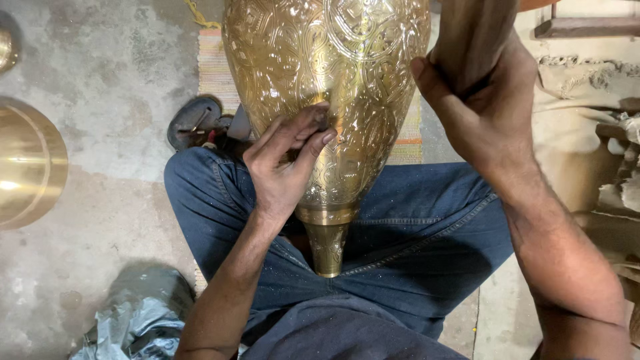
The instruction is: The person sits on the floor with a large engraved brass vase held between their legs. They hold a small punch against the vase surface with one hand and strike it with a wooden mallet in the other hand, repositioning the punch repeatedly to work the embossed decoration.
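Note:
A large engraved brass vessel [347, 73] lies across my lap, its narrow neck [327, 247] pointing toward me between my blue-jeaned legs. My left hand [287, 160] rests against the vessel's lower left side, fingers pinched around a small thin tool pressed to the engraved surface; the tool is mostly hidden. My right hand [487, 107] is up at the vessel's right, closed around a thick brown wooden handle or mallet [477, 40] that runs out of the top of the view.
A plain brass bowl [27, 163] sits on the concrete floor at the left, another brass piece [7, 47] at the top left. A dark sandal [193, 123] lies beside a striped mat [217, 70]. Crumpled plastic [140, 320] lies lower left; cloth and wood clutter [600, 100] is at the right.

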